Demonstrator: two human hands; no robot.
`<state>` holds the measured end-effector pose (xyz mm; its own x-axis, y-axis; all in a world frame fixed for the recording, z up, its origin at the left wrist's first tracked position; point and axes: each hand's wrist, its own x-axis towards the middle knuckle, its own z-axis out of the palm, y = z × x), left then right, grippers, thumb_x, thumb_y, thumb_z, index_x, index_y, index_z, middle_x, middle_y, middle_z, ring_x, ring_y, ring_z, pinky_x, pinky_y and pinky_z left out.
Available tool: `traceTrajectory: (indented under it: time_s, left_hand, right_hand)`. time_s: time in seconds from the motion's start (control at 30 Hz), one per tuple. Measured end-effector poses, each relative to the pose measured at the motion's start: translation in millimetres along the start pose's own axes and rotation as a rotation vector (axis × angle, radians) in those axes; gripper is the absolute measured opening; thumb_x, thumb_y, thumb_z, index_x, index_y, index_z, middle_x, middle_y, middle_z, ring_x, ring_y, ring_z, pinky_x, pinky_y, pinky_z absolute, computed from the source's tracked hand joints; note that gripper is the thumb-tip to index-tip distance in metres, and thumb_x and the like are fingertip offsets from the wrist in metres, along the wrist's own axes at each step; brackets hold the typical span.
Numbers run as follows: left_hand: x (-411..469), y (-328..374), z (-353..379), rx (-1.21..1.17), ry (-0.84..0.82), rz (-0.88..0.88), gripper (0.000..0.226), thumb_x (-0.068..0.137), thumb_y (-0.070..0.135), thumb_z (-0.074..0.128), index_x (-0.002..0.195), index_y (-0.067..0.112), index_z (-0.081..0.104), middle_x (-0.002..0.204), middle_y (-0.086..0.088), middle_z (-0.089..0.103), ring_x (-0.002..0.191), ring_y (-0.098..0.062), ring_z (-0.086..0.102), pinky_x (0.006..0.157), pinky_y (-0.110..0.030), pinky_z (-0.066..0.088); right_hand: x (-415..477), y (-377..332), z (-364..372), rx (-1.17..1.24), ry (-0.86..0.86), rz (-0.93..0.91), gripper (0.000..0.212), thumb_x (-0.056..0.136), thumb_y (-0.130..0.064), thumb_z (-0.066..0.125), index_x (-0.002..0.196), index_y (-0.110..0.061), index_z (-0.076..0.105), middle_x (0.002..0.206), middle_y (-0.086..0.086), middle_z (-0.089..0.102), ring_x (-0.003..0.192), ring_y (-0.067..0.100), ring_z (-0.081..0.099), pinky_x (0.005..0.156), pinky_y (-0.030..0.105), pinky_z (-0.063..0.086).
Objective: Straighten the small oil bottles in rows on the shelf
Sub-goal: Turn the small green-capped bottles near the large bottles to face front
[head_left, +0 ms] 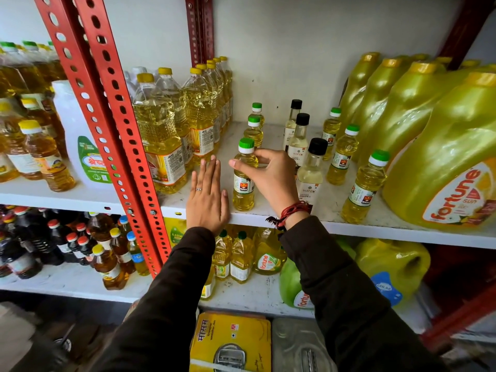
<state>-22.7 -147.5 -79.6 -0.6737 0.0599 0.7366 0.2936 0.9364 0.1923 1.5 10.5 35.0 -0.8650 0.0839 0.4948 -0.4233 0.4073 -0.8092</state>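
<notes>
Small yellow oil bottles with green caps stand on the white shelf (295, 224). My right hand (271, 174) grips the front bottle (243, 189) of the left row around its shoulder. Two more small bottles (253, 130) stand behind it in a line. My left hand (207, 196) lies flat and open on the shelf edge, just left of that bottle, fingers straight. A middle row holds three clear black-capped bottles (311, 170). A right row of green-capped bottles (342, 157) runs back, its front bottle (363, 187) near the edge.
Tall oil bottles (161, 135) stand to the left against the red perforated upright (112, 116). Large yellow Fortune jugs (442, 162) crowd the right side. More bottles and jugs fill the lower shelf (241, 294) and the neighbouring rack at the left.
</notes>
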Motion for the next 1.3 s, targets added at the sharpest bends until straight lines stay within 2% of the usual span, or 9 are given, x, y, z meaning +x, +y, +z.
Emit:
traceTrajectory:
  time_s: [0.13,0.27,0.6,0.87,1.0,1.1,1.2,1.3]
  left_hand:
    - [0.4,1.1,-0.1,0.003,0.003,-0.006,0.069,0.102,0.031,0.026,0.164,0.002,0.019,0.173,-0.014,0.013,0.161,-0.021,-0.001,0.13,-0.035,-0.009]
    - [0.2,1.1,-0.7,0.0,0.006,-0.006,0.069,0.102,0.031,0.026,0.164,0.002,0.019,0.173,-0.014,0.013,0.161,-0.022,0.0,0.13,-0.036,-0.008]
    - [-0.1,1.4,-0.9,0.001,0.012,-0.004,0.068,0.102,0.03,0.026,0.164,0.001,0.021,0.173,-0.015,0.014,0.161,-0.024,0.002,0.131,-0.037,-0.006]
    - [-0.3,2.3,-1.3,0.004,0.014,-0.007,0.068,0.102,0.03,0.027,0.164,0.002,0.02,0.173,-0.014,0.014,0.162,-0.025,0.003,0.131,-0.038,-0.005]
    - [0.1,1.5,0.0,0.006,0.016,-0.008,0.068,0.102,0.029,0.028,0.164,0.003,0.02,0.173,-0.014,0.015,0.161,-0.023,0.002,0.131,-0.036,-0.008]
    - [-0.4,0.9,-0.5,-0.006,0.009,0.003,0.068,0.103,0.03,0.028,0.164,0.003,0.021,0.173,-0.014,0.015,0.161,-0.023,0.001,0.13,-0.035,-0.008]
    - [-0.1,0.4,-2.7,-0.075,-0.008,-0.005,0.068,0.104,0.034,0.027,0.165,0.004,0.019,0.174,-0.012,0.014,0.162,-0.021,-0.001,0.131,-0.036,-0.007]
    - [2.6,1.3,-6.3,-0.198,0.024,-0.062,0.069,0.105,0.037,0.026,0.165,0.003,0.019,0.173,-0.011,0.015,0.162,-0.02,0.001,0.131,-0.04,-0.005]
  right_hand:
    - [-3.0,-2.9,-3.0,-0.002,0.002,-0.004,0.04,0.072,-0.044,0.086,0.102,-0.019,0.079,0.092,-0.007,0.076,0.091,0.008,0.07,0.08,0.023,0.055]
    - [-3.4,-3.8,-2.4,0.011,-0.007,0.012,0.04,0.072,-0.043,0.087,0.103,-0.019,0.079,0.089,-0.011,0.073,0.09,0.007,0.07,0.079,0.022,0.055]
    - [-5.0,-5.2,-4.5,-0.01,-0.028,0.009,0.042,0.071,-0.045,0.086,0.104,-0.02,0.079,0.096,-0.007,0.078,0.093,0.006,0.07,0.078,0.018,0.053]
    - [-7.8,-4.7,-1.5,-0.026,0.001,0.034,0.045,0.069,-0.048,0.087,0.104,-0.022,0.077,0.099,-0.004,0.078,0.097,0.011,0.07,0.085,0.036,0.06]
    - [-8.1,-2.8,1.2,-0.009,0.003,0.059,0.062,0.066,-0.053,0.087,0.117,-0.023,0.069,0.11,-0.002,0.075,0.1,0.013,0.071,0.086,0.04,0.061]
    - [-7.9,-4.4,0.1,-0.011,-0.009,0.07,0.076,0.068,-0.056,0.085,0.131,-0.022,0.059,0.12,-0.002,0.072,0.104,0.014,0.071,0.089,0.037,0.06]
    - [-9.4,-9.1,-2.6,-0.033,-0.004,0.039,0.076,0.076,-0.056,0.078,0.138,-0.021,0.052,0.129,-0.001,0.067,0.116,0.015,0.065,0.096,0.035,0.056]
    - [-8.0,-10.3,-5.9,-0.008,0.0,-0.004,0.07,0.084,-0.049,0.074,0.141,-0.019,0.048,0.14,0.004,0.059,0.129,0.018,0.057,0.108,0.038,0.05]
